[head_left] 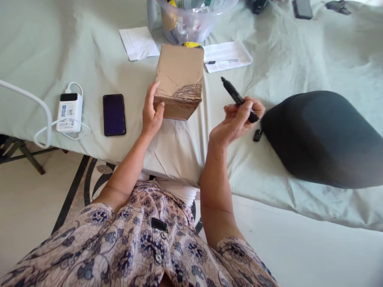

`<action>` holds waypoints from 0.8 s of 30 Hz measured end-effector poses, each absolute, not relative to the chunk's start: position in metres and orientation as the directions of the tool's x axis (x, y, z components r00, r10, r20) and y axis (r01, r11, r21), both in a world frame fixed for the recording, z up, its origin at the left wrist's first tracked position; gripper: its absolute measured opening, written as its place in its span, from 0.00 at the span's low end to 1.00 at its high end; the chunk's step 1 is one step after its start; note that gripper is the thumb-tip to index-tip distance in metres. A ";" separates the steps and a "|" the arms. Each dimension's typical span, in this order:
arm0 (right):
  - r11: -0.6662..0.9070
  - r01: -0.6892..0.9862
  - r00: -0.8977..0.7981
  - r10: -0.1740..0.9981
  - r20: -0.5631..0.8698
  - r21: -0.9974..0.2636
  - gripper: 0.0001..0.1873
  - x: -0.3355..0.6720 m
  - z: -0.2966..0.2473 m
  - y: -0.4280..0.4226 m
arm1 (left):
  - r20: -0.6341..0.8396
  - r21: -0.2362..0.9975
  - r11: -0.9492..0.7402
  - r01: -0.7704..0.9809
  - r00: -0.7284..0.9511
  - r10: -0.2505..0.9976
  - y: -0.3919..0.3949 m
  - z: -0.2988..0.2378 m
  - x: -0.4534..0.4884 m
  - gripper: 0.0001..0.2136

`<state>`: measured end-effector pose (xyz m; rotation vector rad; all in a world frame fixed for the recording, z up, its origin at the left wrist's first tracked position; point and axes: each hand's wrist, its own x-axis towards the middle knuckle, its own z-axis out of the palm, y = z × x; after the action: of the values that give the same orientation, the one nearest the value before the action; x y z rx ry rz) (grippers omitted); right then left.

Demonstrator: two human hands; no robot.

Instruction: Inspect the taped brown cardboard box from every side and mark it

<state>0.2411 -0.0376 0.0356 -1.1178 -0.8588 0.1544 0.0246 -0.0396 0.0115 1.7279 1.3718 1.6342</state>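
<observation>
A brown cardboard box [180, 69] sits near the table's front edge, with dark scribbled lines over its near right corner. My left hand [153, 113] grips the box's near left corner, fingers on the side and thumb on the front face. To the right of the box, apart from it, my right hand [236, 121] holds a black marker [232, 91] in closed fingers. The marker's uncapped tip points up and left, away from the box. A small black marker cap [257, 135] lies on the cloth just below my right hand.
A large black rounded object [323, 139] takes up the right side. Left are a phone [114, 114] and a white power bank [70, 113] with a cable. Behind the box stand a clear plastic tub [196, 20], a paper [139, 43] and a white tray [230, 54] with a pen [221, 61].
</observation>
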 end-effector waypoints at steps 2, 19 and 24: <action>0.367 0.345 0.665 0.554 0.501 -0.864 0.16 0.253 0.028 -0.031 | 0.520 0.824 -0.412 0.390 -0.231 0.822 -0.039 0.008 0.025 0.29; -0.274 0.786 0.425 0.891 0.161 -0.554 0.18 0.250 0.015 -0.040 | 0.309 0.698 0.160 0.698 -0.495 0.812 -0.088 0.069 -0.058 0.24; -0.227 0.761 0.439 0.870 0.224 -0.608 0.20 0.253 0.012 -0.038 | 0.186 0.520 0.453 0.724 -0.614 0.767 -0.101 0.065 -0.080 0.22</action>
<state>0.2528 -0.0381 0.0121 -2.0319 -1.3651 0.2131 -0.0805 -0.1015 0.0646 1.3434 2.6129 0.8768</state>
